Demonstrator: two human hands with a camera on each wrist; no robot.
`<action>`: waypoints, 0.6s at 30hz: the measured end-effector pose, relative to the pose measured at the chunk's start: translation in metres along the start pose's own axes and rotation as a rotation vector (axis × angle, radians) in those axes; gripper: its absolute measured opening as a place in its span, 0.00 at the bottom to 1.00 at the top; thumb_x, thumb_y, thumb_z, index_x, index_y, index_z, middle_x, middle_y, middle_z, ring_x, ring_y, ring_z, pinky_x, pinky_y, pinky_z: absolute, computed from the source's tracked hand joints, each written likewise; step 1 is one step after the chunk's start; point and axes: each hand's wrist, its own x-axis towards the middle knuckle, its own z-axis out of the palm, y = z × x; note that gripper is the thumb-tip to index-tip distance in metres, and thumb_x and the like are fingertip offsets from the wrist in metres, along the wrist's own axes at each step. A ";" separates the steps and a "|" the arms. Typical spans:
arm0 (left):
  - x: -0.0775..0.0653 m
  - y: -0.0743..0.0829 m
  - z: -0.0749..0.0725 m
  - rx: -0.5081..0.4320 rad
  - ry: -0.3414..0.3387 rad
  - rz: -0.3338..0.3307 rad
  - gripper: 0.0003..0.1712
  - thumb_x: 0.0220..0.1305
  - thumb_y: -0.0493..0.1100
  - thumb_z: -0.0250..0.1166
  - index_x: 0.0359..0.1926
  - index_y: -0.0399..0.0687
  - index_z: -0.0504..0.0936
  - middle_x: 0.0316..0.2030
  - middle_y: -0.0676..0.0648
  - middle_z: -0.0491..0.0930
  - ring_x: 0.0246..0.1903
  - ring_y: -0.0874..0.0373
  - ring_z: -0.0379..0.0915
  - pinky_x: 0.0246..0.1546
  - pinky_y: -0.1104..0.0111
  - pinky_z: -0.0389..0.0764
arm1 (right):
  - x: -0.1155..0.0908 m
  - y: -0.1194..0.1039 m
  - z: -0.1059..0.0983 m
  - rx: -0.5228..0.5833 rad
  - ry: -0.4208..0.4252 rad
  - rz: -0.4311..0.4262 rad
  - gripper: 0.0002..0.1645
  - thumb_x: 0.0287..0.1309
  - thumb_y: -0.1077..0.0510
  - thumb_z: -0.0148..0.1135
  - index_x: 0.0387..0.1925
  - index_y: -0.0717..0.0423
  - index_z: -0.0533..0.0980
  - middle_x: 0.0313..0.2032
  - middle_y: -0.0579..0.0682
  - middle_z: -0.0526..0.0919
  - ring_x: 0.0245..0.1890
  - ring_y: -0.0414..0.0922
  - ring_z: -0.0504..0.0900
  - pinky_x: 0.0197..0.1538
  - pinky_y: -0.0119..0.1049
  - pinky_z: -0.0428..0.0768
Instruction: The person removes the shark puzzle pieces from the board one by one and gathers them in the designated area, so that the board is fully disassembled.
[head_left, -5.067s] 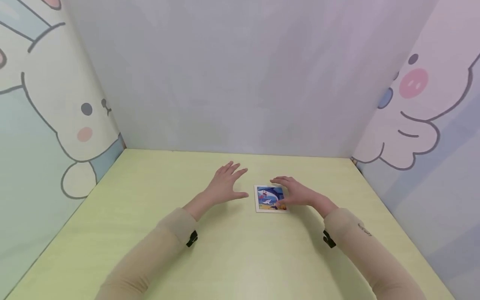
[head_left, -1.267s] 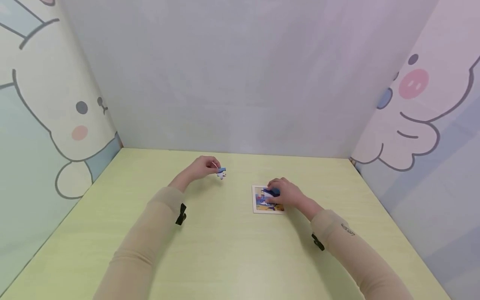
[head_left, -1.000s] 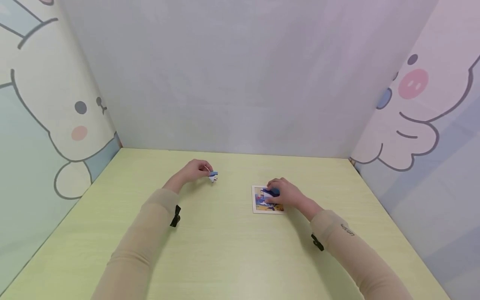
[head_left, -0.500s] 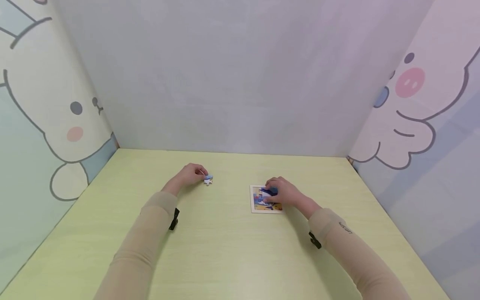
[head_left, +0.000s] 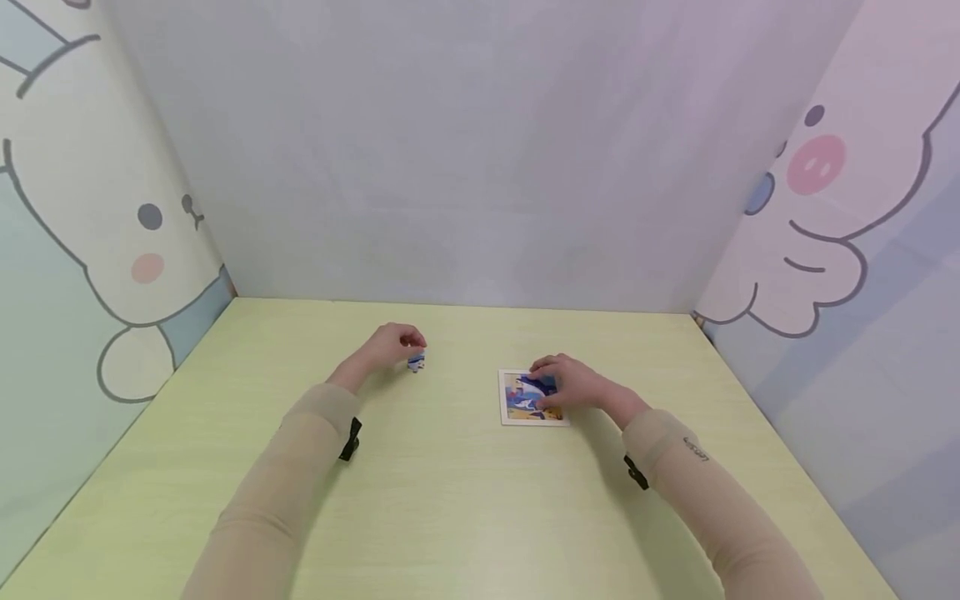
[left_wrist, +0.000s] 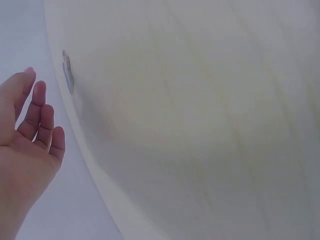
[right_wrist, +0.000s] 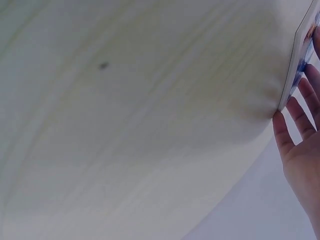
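Observation:
A small blue and white jigsaw piece lies on the table, left of the puzzle. My left hand hovers right over it with loosely bent fingers. In the left wrist view a gap shows between those fingertips and the jigsaw piece. My right hand rests at the right side of a white-framed jigsaw puzzle with a shark picture, its fingers and thumb spread over the picture and covering part of it. The right wrist view has the little fingertip touching the edge of the puzzle.
The pale yellow-green table meets a grey back wall. Side walls carry cartoon animals, a rabbit on the left and a pig on the right.
My left hand went from empty to pinching a jigsaw piece, carried it left, lowered it to the table and let it go. The right hand stayed at the puzzle, its thumb shifting slightly.

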 end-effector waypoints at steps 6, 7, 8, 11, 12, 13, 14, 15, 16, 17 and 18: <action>0.004 0.020 0.009 0.013 0.011 0.111 0.06 0.63 0.43 0.63 0.39 0.47 0.81 0.35 0.50 0.79 0.41 0.54 0.69 0.47 0.62 0.70 | -0.002 -0.001 0.002 -0.005 -0.010 0.001 0.37 0.51 0.42 0.68 0.59 0.55 0.73 0.62 0.54 0.70 0.62 0.55 0.66 0.64 0.51 0.63; 0.005 0.024 0.011 0.013 0.013 0.124 0.05 0.63 0.43 0.63 0.38 0.47 0.81 0.35 0.51 0.79 0.41 0.54 0.69 0.47 0.61 0.71 | -0.003 -0.002 0.002 -0.010 -0.011 0.006 0.37 0.51 0.42 0.68 0.59 0.55 0.73 0.62 0.55 0.69 0.63 0.55 0.66 0.65 0.51 0.63; 0.005 0.028 0.013 0.012 0.016 0.134 0.05 0.63 0.43 0.63 0.38 0.47 0.82 0.35 0.51 0.79 0.41 0.54 0.69 0.47 0.61 0.71 | -0.003 -0.003 0.002 -0.006 -0.010 0.013 0.37 0.51 0.43 0.68 0.60 0.55 0.72 0.63 0.55 0.69 0.63 0.55 0.65 0.65 0.51 0.62; 0.006 0.039 0.020 0.016 0.025 0.164 0.05 0.62 0.43 0.63 0.37 0.48 0.82 0.34 0.52 0.80 0.40 0.54 0.70 0.48 0.60 0.71 | -0.005 -0.006 0.002 -0.004 -0.001 0.025 0.36 0.52 0.44 0.68 0.60 0.55 0.71 0.63 0.56 0.68 0.64 0.56 0.65 0.65 0.52 0.62; 0.006 0.043 0.023 0.017 0.027 0.172 0.05 0.62 0.43 0.64 0.37 0.47 0.82 0.34 0.51 0.80 0.40 0.53 0.71 0.49 0.60 0.71 | -0.005 -0.006 0.002 0.000 0.003 0.030 0.36 0.52 0.44 0.68 0.60 0.55 0.71 0.63 0.57 0.68 0.64 0.56 0.65 0.65 0.52 0.62; 0.007 0.047 0.025 0.018 0.029 0.177 0.05 0.62 0.42 0.64 0.37 0.47 0.82 0.34 0.51 0.80 0.41 0.52 0.72 0.49 0.60 0.71 | -0.006 -0.006 0.002 0.002 0.009 0.036 0.36 0.52 0.44 0.68 0.60 0.55 0.71 0.63 0.57 0.68 0.64 0.57 0.65 0.64 0.52 0.63; 0.007 0.051 0.028 0.021 0.030 0.185 0.05 0.61 0.42 0.64 0.37 0.47 0.82 0.34 0.51 0.81 0.42 0.51 0.73 0.51 0.60 0.70 | -0.007 -0.006 0.003 0.006 0.019 0.043 0.36 0.51 0.44 0.68 0.60 0.55 0.71 0.63 0.58 0.68 0.63 0.57 0.65 0.64 0.53 0.63; 0.008 0.055 0.031 0.027 0.030 0.192 0.06 0.61 0.42 0.65 0.37 0.46 0.82 0.34 0.51 0.81 0.43 0.50 0.74 0.51 0.60 0.70 | -0.007 -0.006 0.003 -0.002 0.025 0.052 0.37 0.51 0.43 0.68 0.59 0.55 0.71 0.62 0.58 0.68 0.63 0.57 0.65 0.64 0.52 0.63; 0.008 0.060 0.034 0.037 0.030 0.201 0.06 0.60 0.42 0.65 0.38 0.46 0.82 0.35 0.50 0.81 0.43 0.49 0.74 0.52 0.60 0.70 | -0.008 -0.006 0.004 -0.009 0.034 0.060 0.37 0.51 0.42 0.68 0.59 0.55 0.71 0.62 0.58 0.68 0.62 0.57 0.66 0.64 0.52 0.63; 0.008 0.064 0.037 0.045 0.027 0.208 0.07 0.60 0.43 0.66 0.38 0.45 0.82 0.36 0.50 0.81 0.44 0.48 0.74 0.52 0.59 0.71 | -0.008 -0.005 0.004 -0.018 0.047 0.065 0.37 0.50 0.42 0.68 0.58 0.55 0.71 0.61 0.58 0.68 0.61 0.57 0.66 0.63 0.52 0.64; 0.008 0.067 0.041 0.050 0.025 0.211 0.09 0.60 0.43 0.66 0.39 0.45 0.82 0.37 0.49 0.81 0.45 0.48 0.74 0.53 0.59 0.71 | -0.009 -0.004 0.005 -0.030 0.054 0.079 0.38 0.50 0.41 0.68 0.58 0.55 0.71 0.61 0.58 0.68 0.60 0.56 0.67 0.64 0.51 0.65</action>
